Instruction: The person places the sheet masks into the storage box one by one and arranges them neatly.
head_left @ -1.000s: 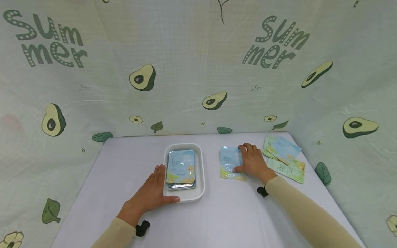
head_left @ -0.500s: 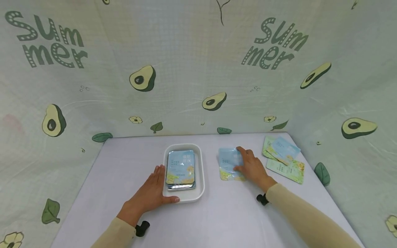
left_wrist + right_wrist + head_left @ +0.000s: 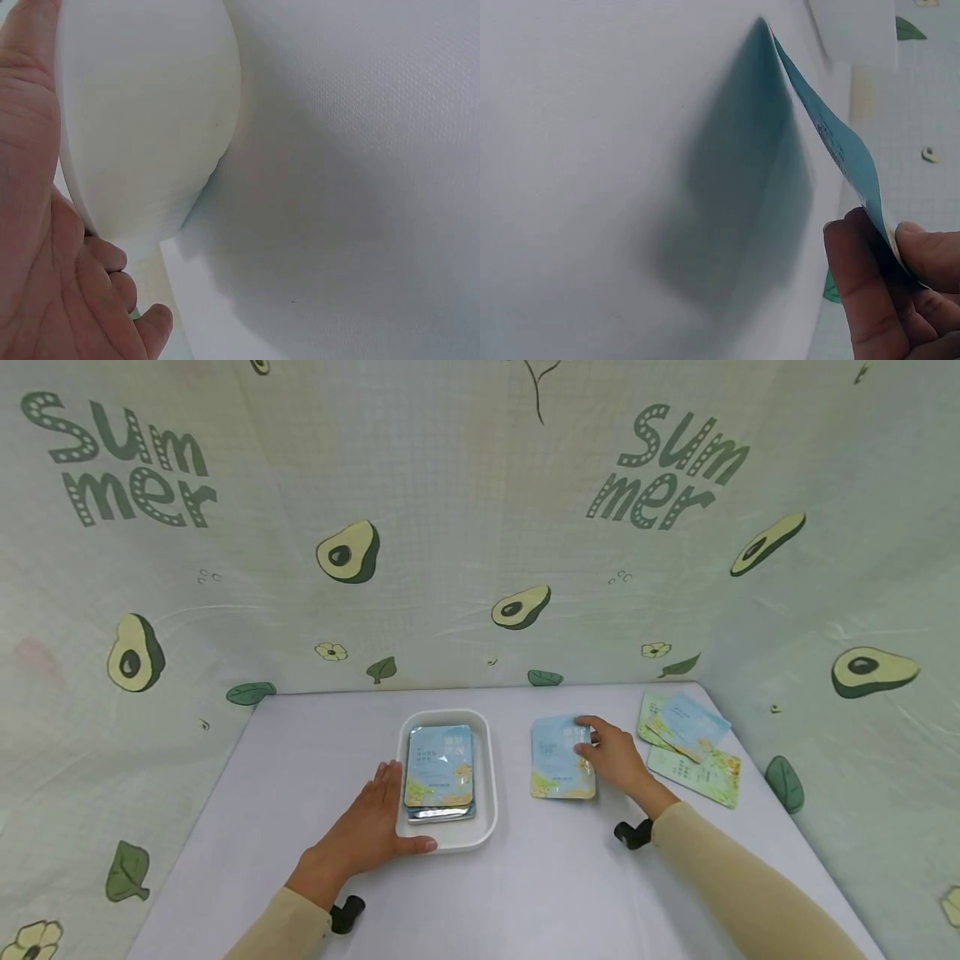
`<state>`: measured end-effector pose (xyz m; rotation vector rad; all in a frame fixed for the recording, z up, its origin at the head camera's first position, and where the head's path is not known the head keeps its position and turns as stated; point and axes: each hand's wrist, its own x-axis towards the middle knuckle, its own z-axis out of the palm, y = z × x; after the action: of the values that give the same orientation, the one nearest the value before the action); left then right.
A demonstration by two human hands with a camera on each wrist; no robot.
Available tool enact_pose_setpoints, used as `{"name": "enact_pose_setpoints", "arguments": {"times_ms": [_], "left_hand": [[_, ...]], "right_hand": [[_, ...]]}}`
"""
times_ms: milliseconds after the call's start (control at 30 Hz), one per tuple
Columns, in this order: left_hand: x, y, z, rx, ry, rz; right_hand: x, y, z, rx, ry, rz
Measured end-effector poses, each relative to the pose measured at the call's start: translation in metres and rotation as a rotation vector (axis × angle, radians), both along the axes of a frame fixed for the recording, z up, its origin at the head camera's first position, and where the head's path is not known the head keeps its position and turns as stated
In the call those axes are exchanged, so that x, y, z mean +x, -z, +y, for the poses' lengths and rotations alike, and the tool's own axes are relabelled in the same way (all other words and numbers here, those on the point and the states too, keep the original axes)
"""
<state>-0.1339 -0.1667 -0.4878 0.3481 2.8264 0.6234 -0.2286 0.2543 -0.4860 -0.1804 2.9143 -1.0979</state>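
A flat light-blue sachet [image 3: 558, 760] with a yellow-green lower edge is pinched at its right side by my right hand [image 3: 618, 764]. In the right wrist view the sachet [image 3: 847, 150] tilts up from the table, between thumb and fingers. A white tray [image 3: 483, 827] stands to its left, holding several stacked sachets. The top one [image 3: 438, 768] is blue, with silver foil showing beneath. Against the tray's left wall lie the straight fingers of my left hand [image 3: 360, 827], its thumb along the near rim. The left wrist view shows that hand [image 3: 67, 285] touching the tray's outside [image 3: 150, 112].
At the right edge of the white table [image 3: 480, 910] a blue sachet [image 3: 688, 725] overlaps green packets. One green packet [image 3: 697, 774] lies in front. A curtain [image 3: 450, 468] with printed avocados hangs behind the table.
My right hand has gone from lying over the blue sachet to pinching its right edge, which is now raised off the table. My left hand and the tray have kept their places.
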Motion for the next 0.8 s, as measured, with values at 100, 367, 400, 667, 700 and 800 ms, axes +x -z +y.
{"name": "enact_pose_setpoints", "arguments": {"times_ms": [100,367,400,667,700,800], "left_hand": [[0.0,0.0,0.0,-0.015,0.006,0.004],[0.0,-0.002,0.0,-0.057,0.027,0.026],[0.0,-0.002,0.0,-0.06,0.027,0.027],[0.0,-0.004,0.001,-0.05,0.026,0.014],[0.0,-0.004,0.001,-0.051,0.024,0.015],[0.0,-0.003,0.0,-0.062,0.026,0.023]], "right_hand": [[-0.001,-0.004,0.0,-0.033,0.005,-0.008],[0.0,-0.013,-0.005,-0.089,0.013,0.017],[0.0,-0.014,-0.007,-0.094,0.011,0.025],[0.001,-0.041,-0.027,-0.107,-0.037,0.107],[0.001,-0.046,-0.031,-0.108,-0.042,0.114],[0.001,-0.061,-0.043,-0.125,-0.051,0.126]]}}
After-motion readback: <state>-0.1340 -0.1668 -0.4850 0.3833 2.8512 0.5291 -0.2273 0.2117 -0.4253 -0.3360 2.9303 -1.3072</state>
